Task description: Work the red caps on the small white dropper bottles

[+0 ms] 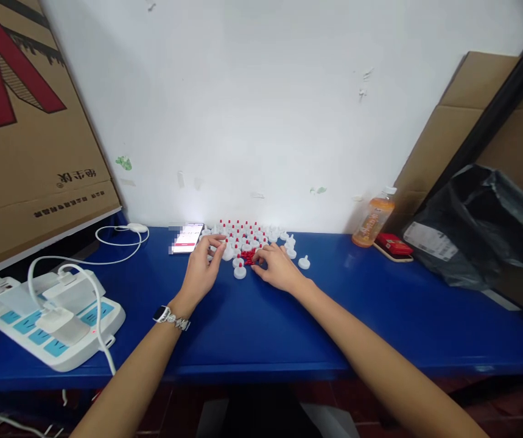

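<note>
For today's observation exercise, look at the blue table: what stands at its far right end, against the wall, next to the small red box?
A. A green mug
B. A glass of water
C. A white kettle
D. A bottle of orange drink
D: a bottle of orange drink with a white cap stands by the wall on the blue table, just left of the small red box.
</note>
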`<state>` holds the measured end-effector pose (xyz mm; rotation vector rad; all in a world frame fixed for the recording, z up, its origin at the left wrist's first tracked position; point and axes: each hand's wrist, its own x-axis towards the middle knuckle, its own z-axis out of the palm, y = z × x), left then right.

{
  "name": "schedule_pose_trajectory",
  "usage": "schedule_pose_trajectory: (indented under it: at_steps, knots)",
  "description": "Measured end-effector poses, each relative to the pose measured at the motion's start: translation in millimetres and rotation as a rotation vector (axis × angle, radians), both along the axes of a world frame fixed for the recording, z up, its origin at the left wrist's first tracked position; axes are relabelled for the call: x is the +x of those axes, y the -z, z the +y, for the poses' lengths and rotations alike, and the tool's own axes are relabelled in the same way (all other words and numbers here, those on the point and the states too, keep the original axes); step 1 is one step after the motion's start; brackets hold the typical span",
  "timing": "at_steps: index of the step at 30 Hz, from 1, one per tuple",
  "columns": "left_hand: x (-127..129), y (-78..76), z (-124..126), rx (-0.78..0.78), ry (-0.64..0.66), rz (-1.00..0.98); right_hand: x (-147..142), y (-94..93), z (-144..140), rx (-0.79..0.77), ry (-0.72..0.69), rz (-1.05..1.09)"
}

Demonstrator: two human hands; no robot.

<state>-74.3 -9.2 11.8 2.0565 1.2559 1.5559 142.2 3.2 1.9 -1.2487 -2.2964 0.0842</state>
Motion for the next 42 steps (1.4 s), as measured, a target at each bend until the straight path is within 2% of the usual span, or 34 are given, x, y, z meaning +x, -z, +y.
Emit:
schedule_pose_trajectory:
  at_steps: [3,6,11,14,17,20,23,26,30,32,34,38,40,42]
  knots:
    - [8.6,2.5,-6.9,-0.112,0.156,-0.074,-0.4,2.1,0.5,0.0,-0.002,-0.039]
    - [17.7,6.1,-10.4,-0.161,0.209,-0.043,-1.7,3.9,1.9,0.019,-0.008,-0.066]
    - [26.0,7.9,-20.0,-0.234,0.299,0.244,1.5,0.1,2.4,0.022,0.0,-0.027]
    - [28.7,9.8,-24.1,-0.224,0.334,0.436,7.8,-3.4,2.0,0.024,0.002,-0.026]
    - [26.9,14.5,-20.9,-0.182,0.299,0.532,12.9,-4.2,3.0,-0.002,-0.032,-0.065]
    - [20.0,21.6,-12.0,-0.162,0.201,0.548,14.0,-3.6,4.9,-0.02,-0.061,-0.087]
    - [13.4,28.1,-4.3,-0.16,0.161,0.525,12.7,-2.6,6.3,-0.019,-0.072,-0.092]
    - [11.0,29.6,-2.0,-0.171,0.185,0.465,11.7,-1.3,7.2,-0.016,-0.075,-0.088]
    - [12.0,22.2,-5.2,-0.261,0.266,0.345,12.0,-0.2,7.3,0.009,-0.086,-0.052]
    - [13.0,18.5,-7.0,-0.315,0.309,0.291,10.8,-0.6,6.6,0.014,-0.094,0.046]
    - [14.5,17.1,-8.5,-0.346,0.319,0.242,7.4,-1.1,5.7,-0.046,-0.108,0.252]
    - [19.6,19.3,-11.7,-0.335,0.291,0.241,-5.5,0.6,4.1,-0.327,-0.218,0.763]
    - [22.4,20.4,-13.5,-0.319,0.31,0.258,-11.9,1.9,3.1,-0.409,-0.278,0.891]
    - [24.4,20.5,-15.0,-0.31,0.326,0.263,-16.3,2.5,1.5,-0.454,-0.31,0.922]
